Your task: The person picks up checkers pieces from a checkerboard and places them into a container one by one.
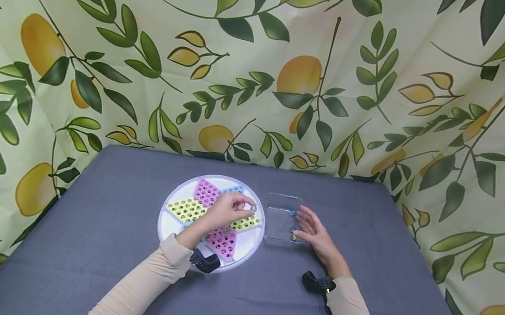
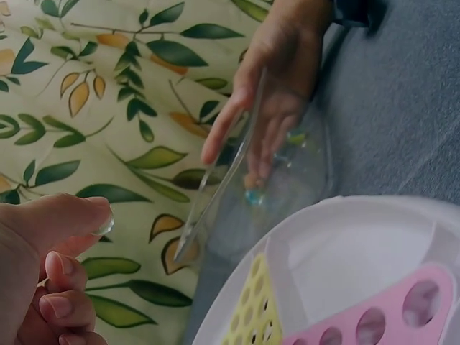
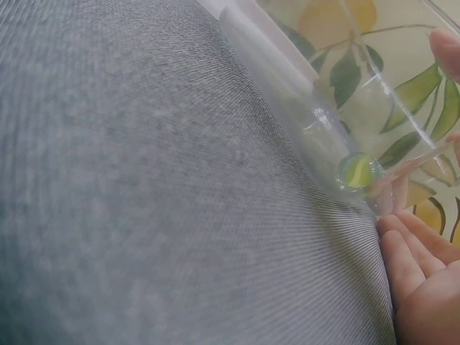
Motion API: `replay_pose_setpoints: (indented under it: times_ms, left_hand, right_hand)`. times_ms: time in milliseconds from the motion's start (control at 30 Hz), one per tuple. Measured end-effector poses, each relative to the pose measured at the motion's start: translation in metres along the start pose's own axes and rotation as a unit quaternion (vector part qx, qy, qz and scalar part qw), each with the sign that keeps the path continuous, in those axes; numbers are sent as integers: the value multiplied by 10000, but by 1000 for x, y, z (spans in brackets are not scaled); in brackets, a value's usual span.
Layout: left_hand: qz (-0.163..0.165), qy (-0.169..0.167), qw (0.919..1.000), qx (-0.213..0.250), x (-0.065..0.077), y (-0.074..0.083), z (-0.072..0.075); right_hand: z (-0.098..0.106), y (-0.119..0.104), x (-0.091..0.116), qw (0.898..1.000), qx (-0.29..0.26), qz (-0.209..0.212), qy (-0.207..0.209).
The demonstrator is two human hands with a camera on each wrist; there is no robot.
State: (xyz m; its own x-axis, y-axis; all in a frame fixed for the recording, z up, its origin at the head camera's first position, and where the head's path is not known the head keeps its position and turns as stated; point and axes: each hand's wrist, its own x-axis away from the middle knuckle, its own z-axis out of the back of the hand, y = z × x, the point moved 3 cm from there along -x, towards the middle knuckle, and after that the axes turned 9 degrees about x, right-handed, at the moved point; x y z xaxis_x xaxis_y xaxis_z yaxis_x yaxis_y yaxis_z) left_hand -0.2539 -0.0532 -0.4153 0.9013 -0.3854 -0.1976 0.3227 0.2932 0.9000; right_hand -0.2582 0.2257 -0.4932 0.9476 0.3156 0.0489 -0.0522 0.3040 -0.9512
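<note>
While in left hand point(image 1: 226, 210), marble point(image 2: 106, 226) partly visible

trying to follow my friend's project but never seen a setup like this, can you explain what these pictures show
There is no robot here: a person works with two bare hands, wearing cameras. The wide picture comes from the head, looking forward and down; the other two come from the wrists, each close to one hand.

On the grey tabletop sits a round white board with a pink, yellow and blue star full of holes. Beside it stands a clear box with a few marbles in it.

The left hand, above the board, pinches one clear marble. The right hand is at the box's right side, seemingly steadying it. Behind is leaf-patterned cloth.
</note>
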Motion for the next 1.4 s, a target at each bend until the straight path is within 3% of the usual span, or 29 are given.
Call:
replay_pose_setpoints:
  times_ms: [467, 767, 1400]
  left_hand:
    - [-261, -224, 9993, -161, -2, -1, -25]
    - [-223, -356, 9989, -230, -2, -6, -44]
    - [-208, -491, 9980, -338, -7, -12, -53]
  right_hand:
    - [0, 3, 0, 9999, -145, 48, -3]
    - [0, 4, -1, 9999, -153, 32, 19]
    - [0, 3, -3, 9998, -203, 33, -10]
